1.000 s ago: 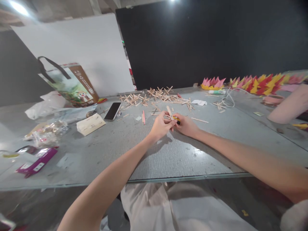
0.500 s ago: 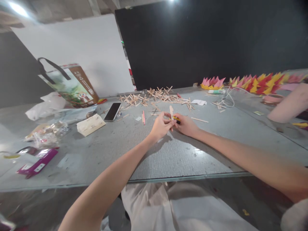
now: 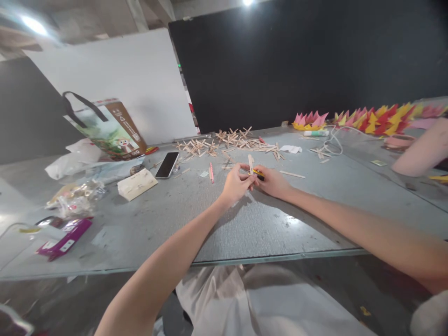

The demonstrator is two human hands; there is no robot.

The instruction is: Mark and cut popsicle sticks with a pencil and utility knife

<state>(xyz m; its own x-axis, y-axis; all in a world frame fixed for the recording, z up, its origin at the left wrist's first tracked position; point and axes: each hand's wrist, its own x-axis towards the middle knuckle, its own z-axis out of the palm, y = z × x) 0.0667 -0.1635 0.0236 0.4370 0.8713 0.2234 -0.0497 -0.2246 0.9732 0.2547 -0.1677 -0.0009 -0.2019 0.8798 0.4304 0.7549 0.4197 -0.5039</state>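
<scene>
Both hands meet above the middle of the grey table (image 3: pixel 241 228). My left hand (image 3: pixel 236 184) is closed on a wooden craft stick (image 3: pixel 250 163), which points upward from the fingers. A yellow-and-black utility knife (image 3: pixel 258 174) is gripped in my right hand (image 3: pixel 275 182), its front end close to the stick. The fingers hide where the blade meets the wood. Behind the hands lies a heap of craft sticks (image 3: pixel 233 141), several joined in crosses. A pink-marked strip (image 3: pixel 211 172) lies to the left of my left hand, and a loose stick (image 3: pixel 292 174) to the right.
A phone (image 3: pixel 167 164), a folded cream paper (image 3: pixel 137 184), a carrier bag (image 3: pixel 108 128) and a purple box (image 3: pixel 66 239) are at the left. Folded paper pieces (image 3: pixel 380 120), a glue stick (image 3: pixel 316 133), a white cable (image 3: pixel 335 142) and another person's arm (image 3: pixel 420 149) are at the right.
The view has shifted slightly, so the table items appear a little further right. Both hands keep their hold on the stick and the knife, with almost no visible movement.
</scene>
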